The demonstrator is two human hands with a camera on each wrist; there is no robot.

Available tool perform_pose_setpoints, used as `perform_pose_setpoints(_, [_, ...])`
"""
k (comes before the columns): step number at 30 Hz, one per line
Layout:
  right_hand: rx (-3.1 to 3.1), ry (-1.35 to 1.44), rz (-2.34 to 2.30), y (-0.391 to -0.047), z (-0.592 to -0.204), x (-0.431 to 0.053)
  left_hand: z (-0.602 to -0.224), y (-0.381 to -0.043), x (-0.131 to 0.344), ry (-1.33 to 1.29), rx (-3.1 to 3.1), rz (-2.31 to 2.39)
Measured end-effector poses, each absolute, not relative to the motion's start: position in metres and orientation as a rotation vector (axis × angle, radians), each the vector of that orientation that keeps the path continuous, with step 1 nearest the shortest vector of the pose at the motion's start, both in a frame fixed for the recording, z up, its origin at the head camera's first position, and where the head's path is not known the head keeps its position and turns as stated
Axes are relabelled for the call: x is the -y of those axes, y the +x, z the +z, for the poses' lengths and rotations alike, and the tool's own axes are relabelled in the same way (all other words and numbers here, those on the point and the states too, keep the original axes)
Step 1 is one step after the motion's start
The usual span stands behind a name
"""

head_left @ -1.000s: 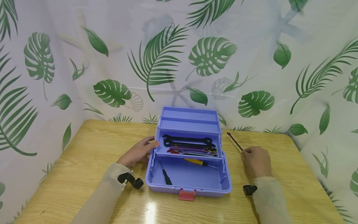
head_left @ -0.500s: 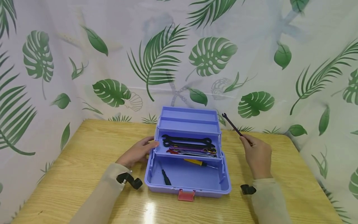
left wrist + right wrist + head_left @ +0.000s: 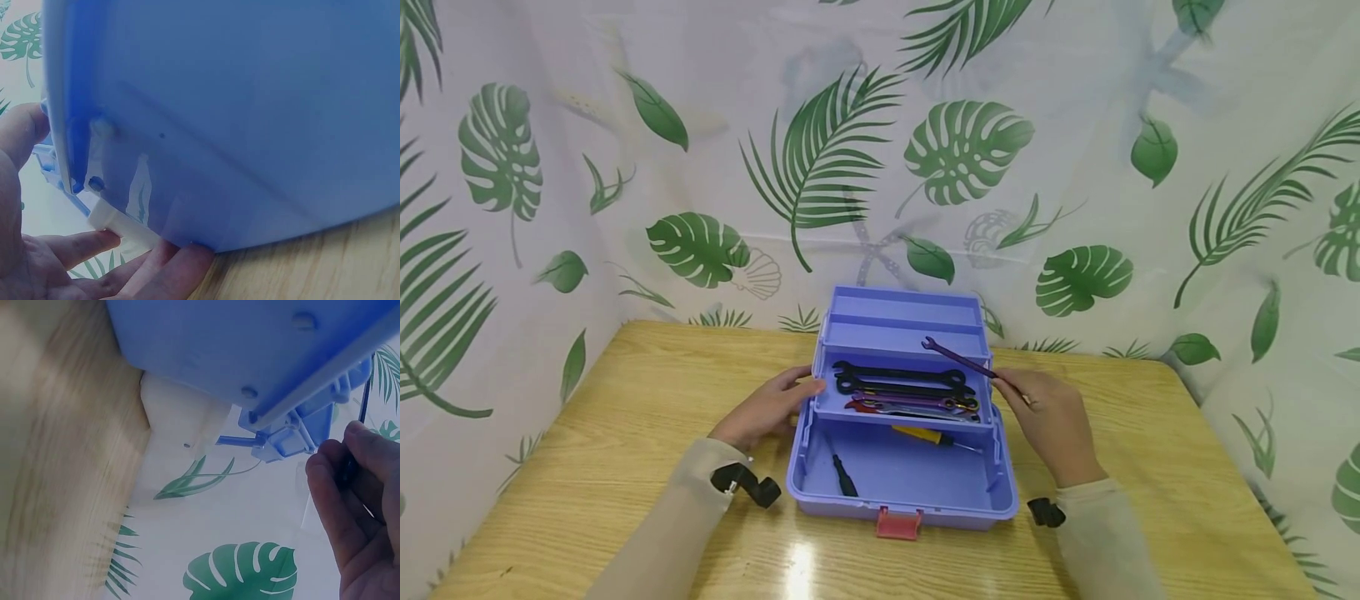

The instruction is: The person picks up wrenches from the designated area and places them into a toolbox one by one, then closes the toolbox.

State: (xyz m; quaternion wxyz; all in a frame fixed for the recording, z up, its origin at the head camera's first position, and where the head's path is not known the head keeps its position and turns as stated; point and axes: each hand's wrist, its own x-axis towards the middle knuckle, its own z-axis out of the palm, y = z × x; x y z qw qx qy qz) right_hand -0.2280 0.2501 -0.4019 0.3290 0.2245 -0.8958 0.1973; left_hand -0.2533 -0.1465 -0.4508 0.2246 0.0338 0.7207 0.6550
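Observation:
A purple-blue toolbox (image 3: 902,521) stands unfolded on the table. My left hand (image 3: 765,408) holds its left side, thumb on the tray's edge; in the left wrist view the fingertips (image 3: 194,253) touch the box low on its outer wall. At the right, my right hand (image 3: 1048,421) pinches one end of a dark purple wrench (image 3: 958,358). Its open-ended head points left over the trays. Black wrenches (image 3: 902,372) and several coloured ones (image 3: 917,406) lie in the middle tray. In the bottom are a dark-handled screwdriver (image 3: 844,477) and a yellow-handled screwdriver (image 3: 921,434).
The toolbox's red latch (image 3: 898,523) hangs at the front. Behind the wooden table (image 3: 625,500) rises a white cloth (image 3: 700,100) printed with green leaves. The upper tray (image 3: 906,321) leans back close to this cloth.
My right hand has lifted the wrench off the table at the right and carried it left, over the box's trays. The left hand has stayed at the toolbox.

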Motion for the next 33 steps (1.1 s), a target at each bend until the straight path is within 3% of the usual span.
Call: perform_pose_setpoints(33, [2.307, 0.819, 0.585, -0.225, -0.410, -0.232, -0.448, -0.252, 0.146, 0.090, -1.977, 1.812])
